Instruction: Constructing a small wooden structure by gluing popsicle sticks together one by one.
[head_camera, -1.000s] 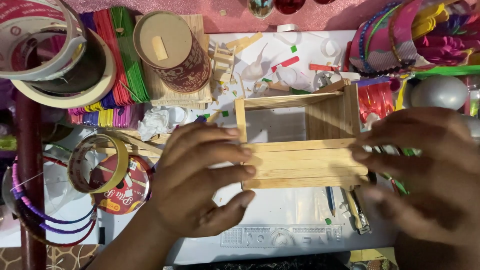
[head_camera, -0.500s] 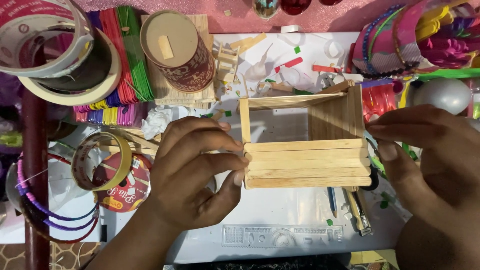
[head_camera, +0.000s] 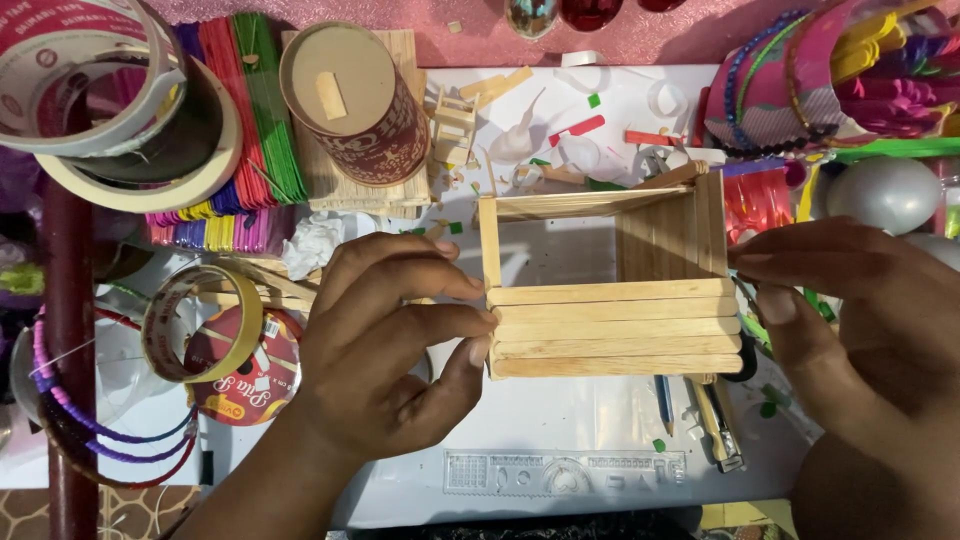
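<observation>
The stick box (head_camera: 612, 290) sits on the white table (head_camera: 560, 440) between both hands, its long front wall running left to right, the left hand (head_camera: 385, 335) pinching its left end and the right hand (head_camera: 850, 300) pinching its right end

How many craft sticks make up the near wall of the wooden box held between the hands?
4, stacked flat edge to edge on the near wall: one at the top, two in the middle and one at the bottom. Both ends are partly covered by fingers.
</observation>
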